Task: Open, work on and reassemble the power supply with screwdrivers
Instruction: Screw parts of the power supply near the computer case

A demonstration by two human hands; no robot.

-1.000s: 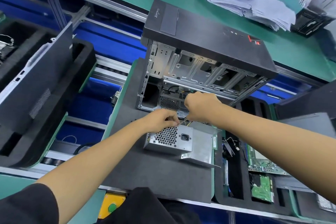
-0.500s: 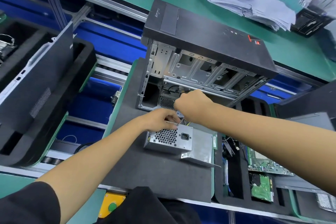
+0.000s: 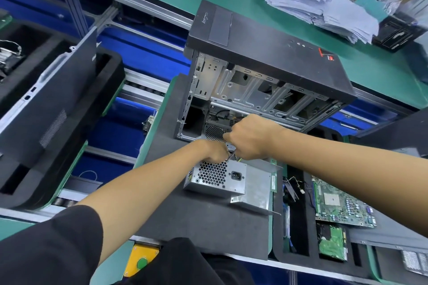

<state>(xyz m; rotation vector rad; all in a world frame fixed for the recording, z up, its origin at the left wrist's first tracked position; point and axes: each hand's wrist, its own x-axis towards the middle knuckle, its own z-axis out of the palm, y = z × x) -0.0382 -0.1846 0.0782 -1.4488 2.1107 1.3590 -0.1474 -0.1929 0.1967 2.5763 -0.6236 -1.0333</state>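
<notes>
Both my hands at the grey metal power supply box (image 3: pixel 222 177)

My left hand (image 3: pixel 215 152) and right hand (image 3: pixel 249 137) curl together over its top edge, before the open black computer case (image 3: pixel 266 53).

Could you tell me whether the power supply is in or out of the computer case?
Out: the power supply lies on the foam mat, before the computer case.

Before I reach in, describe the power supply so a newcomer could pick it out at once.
Find the black computer case lying open on the dark foam mat. Just in front of its open side sits the power supply, a small bare-metal box, with the left hand and right hand meeting at its top edge. Unlike the green circuit boards to the right, it has a honeycomb vent beside a black power socket.
</notes>
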